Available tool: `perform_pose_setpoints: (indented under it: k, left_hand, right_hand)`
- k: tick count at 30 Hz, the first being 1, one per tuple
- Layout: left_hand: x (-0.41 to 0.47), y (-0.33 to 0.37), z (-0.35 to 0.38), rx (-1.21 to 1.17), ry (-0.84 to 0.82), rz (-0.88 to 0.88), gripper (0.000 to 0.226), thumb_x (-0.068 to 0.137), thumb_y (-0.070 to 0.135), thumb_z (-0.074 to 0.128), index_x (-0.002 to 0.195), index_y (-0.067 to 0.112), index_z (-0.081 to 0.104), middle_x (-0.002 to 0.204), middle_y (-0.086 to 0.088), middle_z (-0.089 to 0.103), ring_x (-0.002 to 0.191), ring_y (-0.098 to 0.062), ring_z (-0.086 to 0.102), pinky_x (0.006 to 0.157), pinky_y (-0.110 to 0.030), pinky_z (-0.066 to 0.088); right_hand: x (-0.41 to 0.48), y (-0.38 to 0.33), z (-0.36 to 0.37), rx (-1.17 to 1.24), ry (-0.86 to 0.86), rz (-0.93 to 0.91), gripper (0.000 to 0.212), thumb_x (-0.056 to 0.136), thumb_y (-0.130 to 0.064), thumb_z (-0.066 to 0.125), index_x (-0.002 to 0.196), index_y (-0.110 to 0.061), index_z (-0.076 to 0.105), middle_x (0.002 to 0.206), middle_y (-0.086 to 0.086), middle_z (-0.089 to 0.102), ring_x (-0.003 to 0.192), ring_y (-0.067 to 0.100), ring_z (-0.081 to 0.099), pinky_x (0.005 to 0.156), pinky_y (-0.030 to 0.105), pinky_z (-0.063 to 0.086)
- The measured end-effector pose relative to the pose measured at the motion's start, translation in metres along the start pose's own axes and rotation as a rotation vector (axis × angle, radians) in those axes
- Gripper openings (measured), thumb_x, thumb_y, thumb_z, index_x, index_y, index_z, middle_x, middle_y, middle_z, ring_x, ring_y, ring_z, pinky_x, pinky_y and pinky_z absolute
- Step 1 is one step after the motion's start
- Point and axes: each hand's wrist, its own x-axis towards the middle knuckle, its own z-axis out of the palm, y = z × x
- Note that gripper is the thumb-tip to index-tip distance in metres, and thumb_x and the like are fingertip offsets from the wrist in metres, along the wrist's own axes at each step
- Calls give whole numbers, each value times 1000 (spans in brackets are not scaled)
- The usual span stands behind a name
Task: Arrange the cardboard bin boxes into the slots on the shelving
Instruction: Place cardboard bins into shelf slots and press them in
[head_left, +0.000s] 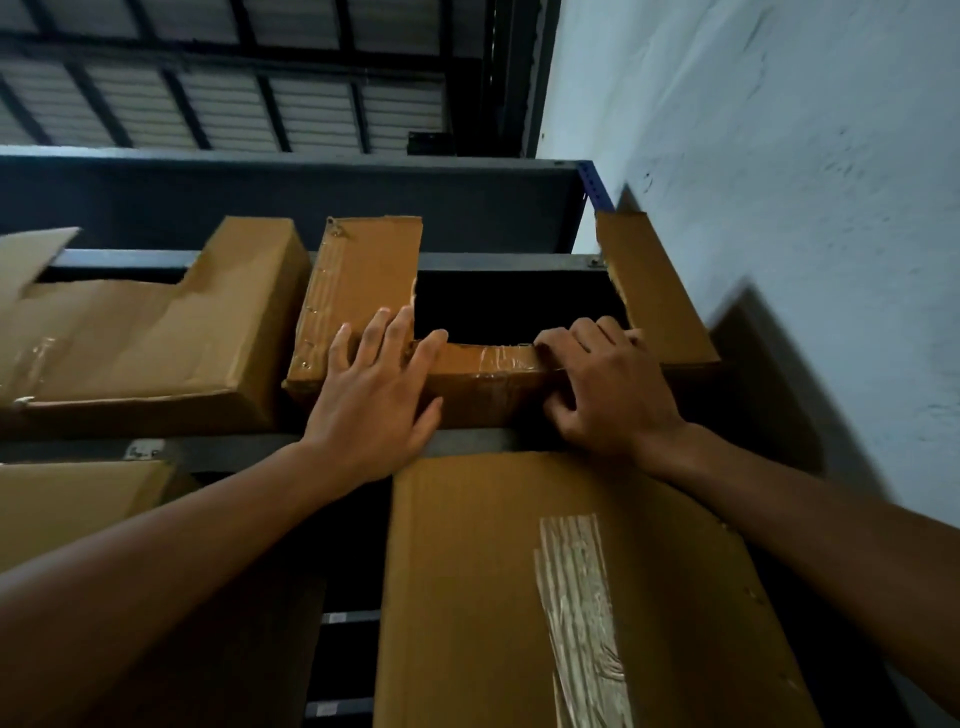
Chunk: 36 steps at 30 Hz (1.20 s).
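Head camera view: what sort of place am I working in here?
Most likely a warehouse or stockroom: metal shelving holds cut-front cardboard bin boxes, a ribbed metal roof on dark beams sits overhead, and a bare white wall stands alongside.

White wall (779, 156) right; ribbed ceiling (208, 104), perhaps metal sheeting, overhead; dim light.

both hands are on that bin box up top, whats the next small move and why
Probably push the bin box straight back a little, evenly. The left hand lies flat on its front panel, the right hand curls over its low front lip, and its front sits at the edge of the shelf beam. How deep it is seated cannot be told.
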Motion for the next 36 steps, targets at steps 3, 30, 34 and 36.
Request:
perform_pose_setpoints:
  k: [3,30,34,36]
  left_hand:
    - [-2,-2,12,-21,-14,10,71,87,55,47,147,24,28,155,-14,24,144,-34,22,115,-59,20]
    - [-92,30,-110,-200,-197,68,55,90,36,54,138,11,44,146,-18,38,135,-32,36,101,-49,42]
    - [-134,36,-154,-189,-264,114,51,89,36,53,132,10,48,139,-18,43,127,-32,43,94,-48,46]
    - [-149,38,-171,-198,-295,123,50,88,36,54,131,10,50,137,-17,45,125,-32,44,92,-48,47]
  right_hand:
    - [-4,1,13,-3,-28,-6,54,73,-40,54,122,-20,54,106,5,57,97,24,51,84,41,43]
    - [-79,-62,-126,13,-448,86,59,92,-31,56,147,-19,39,155,10,34,138,27,34,98,45,45]
    - [-114,-93,-172,19,-524,65,52,90,-29,58,139,-16,48,151,11,39,133,28,38,85,42,53]
    - [-129,-104,-191,13,-578,30,47,88,-28,59,133,-14,54,149,11,41,129,27,41,75,35,51]
